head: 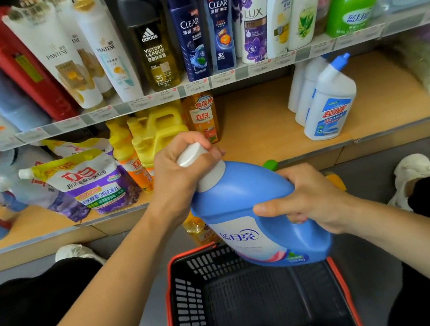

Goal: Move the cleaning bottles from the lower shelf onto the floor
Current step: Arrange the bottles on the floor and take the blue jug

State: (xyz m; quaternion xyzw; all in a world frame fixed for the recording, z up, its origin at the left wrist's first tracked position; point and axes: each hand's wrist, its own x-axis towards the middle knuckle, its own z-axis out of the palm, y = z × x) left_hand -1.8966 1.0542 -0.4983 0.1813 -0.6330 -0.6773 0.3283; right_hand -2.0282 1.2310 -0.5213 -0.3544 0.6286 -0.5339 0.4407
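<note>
Centre frame: blue detergent bottle (248,214) off the lower shelf (259,126), tilted, held in the air over the black basket (172,299); left hand (180,169) wraps its white cap and neck, right hand (309,200) grips its handle side. Partly hidden behind it, a yellow bottle (198,230) and a green cap (270,165) appear to stand on the floor (366,165), so some transfers look done. Left on the shelf: yellow jugs (156,132) and an orange bottle (204,118) at centre, white toilet-cleaner bottles (327,105) at right; judged roughly midway.
</note>
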